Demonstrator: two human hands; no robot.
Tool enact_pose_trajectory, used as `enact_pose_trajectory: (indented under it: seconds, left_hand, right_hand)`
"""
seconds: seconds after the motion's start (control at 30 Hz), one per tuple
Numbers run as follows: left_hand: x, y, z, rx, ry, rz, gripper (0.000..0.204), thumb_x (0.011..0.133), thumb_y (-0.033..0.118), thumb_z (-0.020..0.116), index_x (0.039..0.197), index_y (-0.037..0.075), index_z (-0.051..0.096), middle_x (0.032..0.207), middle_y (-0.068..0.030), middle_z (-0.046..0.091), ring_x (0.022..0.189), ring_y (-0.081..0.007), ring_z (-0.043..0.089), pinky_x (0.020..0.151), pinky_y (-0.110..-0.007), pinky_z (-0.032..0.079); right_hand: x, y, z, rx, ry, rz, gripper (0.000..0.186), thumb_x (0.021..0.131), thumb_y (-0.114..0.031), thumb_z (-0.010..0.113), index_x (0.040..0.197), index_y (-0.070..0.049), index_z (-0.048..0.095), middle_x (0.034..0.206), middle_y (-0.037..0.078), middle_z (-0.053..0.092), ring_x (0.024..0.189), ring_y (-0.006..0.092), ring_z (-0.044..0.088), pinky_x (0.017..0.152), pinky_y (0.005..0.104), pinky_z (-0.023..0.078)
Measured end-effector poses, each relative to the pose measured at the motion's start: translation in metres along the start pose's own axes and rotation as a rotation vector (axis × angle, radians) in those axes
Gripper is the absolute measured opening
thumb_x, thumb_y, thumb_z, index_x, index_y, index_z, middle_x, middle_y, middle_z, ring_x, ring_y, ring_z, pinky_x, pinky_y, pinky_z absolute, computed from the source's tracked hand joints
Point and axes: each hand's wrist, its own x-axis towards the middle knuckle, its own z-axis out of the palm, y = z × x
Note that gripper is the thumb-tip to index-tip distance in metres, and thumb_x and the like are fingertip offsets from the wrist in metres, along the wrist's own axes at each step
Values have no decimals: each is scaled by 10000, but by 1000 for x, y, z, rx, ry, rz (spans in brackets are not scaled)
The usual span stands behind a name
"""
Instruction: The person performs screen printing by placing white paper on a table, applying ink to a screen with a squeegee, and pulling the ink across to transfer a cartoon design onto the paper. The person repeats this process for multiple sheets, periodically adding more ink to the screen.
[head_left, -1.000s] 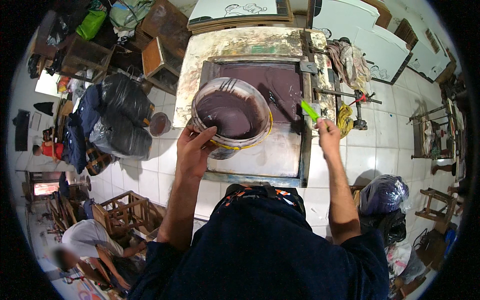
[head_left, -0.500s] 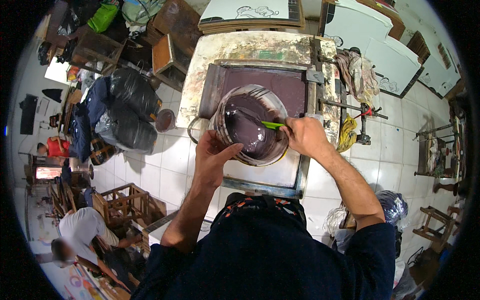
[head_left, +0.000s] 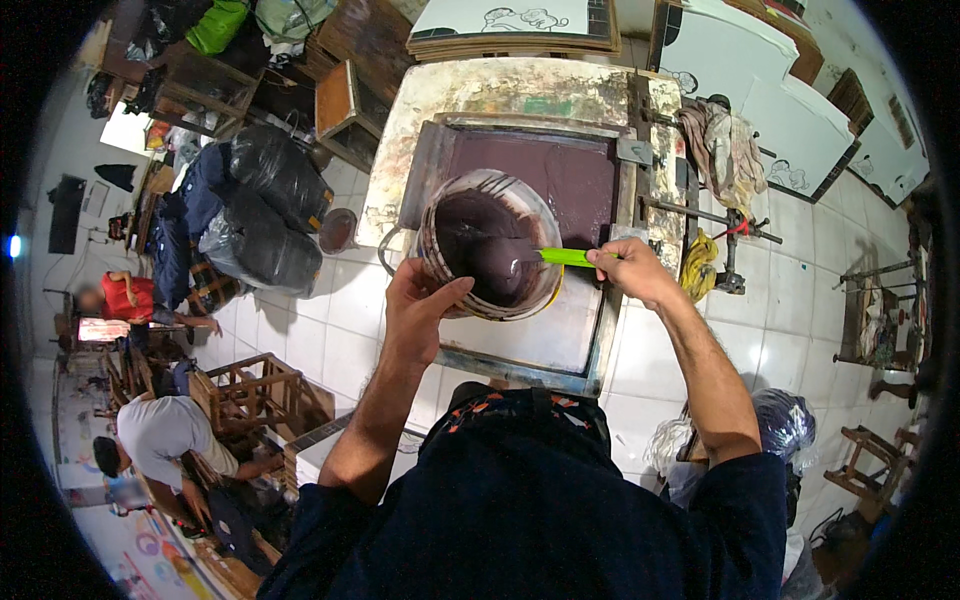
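Observation:
A round bucket [head_left: 537, 222] with ink-smeared walls holds dark purple ink [head_left: 485, 245] and tilts over a framed printing screen [head_left: 597, 350]. My left hand [head_left: 415, 305] grips its near left rim, thumb over the edge and fingers outside. In my right hand [head_left: 638, 270] is a bright green spatula [head_left: 568, 257], held by the end of its handle. It crosses the bucket's right rim, and its far end is hidden by ink. More purple ink [head_left: 580, 185] covers the far part of the screen. A pale strip of the screen [head_left: 510, 345] shows nearer to me.
The screen rests on a paint-stained table [head_left: 400, 150], with metal clamps [head_left: 634, 152] along its right side. Rags [head_left: 718, 150] and yellow cloth [head_left: 699, 268] hang farther right. Stacked printed boards [head_left: 515, 45] stand behind. Black bags [head_left: 265, 240] and two people [head_left: 165, 440] are at left.
My right hand has moved right and slightly down, drawing the spatula toward the bucket's right rim, so more green shows. The bucket and my left hand have shifted slightly left.

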Motion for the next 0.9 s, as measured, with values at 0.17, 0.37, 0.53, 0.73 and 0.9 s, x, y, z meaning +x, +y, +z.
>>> enact_pose_trajectory:
  seconds: [0.17,0.37,0.53,0.73,0.9]
  left_hand:
    - [8,8,1,-57,61,-28,262,895,-10,763,1098,4,597,1015,-110,729,879,-198,725,813,-386,611]
    - [13,19,-6,-114,0,-56,288,937,46,733,1154,11,549,1092,-151,707,992,-248,718,880,-432,610]
    - [10,19,-14,-115,25,-66,287,949,70,722,1171,6,552,1110,-152,709,1002,-255,715,914,-443,595]
    - [5,12,-30,-121,122,-56,261,947,84,728,1139,21,563,1100,-135,714,984,-246,715,918,-449,587]
    - [3,4,-36,-138,123,-58,277,924,54,754,1115,34,554,1054,-120,706,922,-222,717,814,-401,610]
  right_hand:
    - [-11,-23,-24,223,8,62,386,990,-357,701,733,-70,688,570,-54,474,467,48,339,429,269,214]
    - [0,-2,-54,369,183,-29,380,1015,-354,671,751,-81,666,559,-91,443,441,17,293,414,250,164]
    - [48,40,-22,-266,683,-433,341,1019,-318,643,812,-48,667,600,121,601,447,279,498,458,385,401]
    - [38,88,25,-587,746,-449,283,999,-255,657,852,-24,590,680,221,638,640,424,653,577,504,499]
    - [29,100,27,-258,772,-171,365,986,-309,657,773,-13,683,609,174,617,556,350,614,552,481,444]
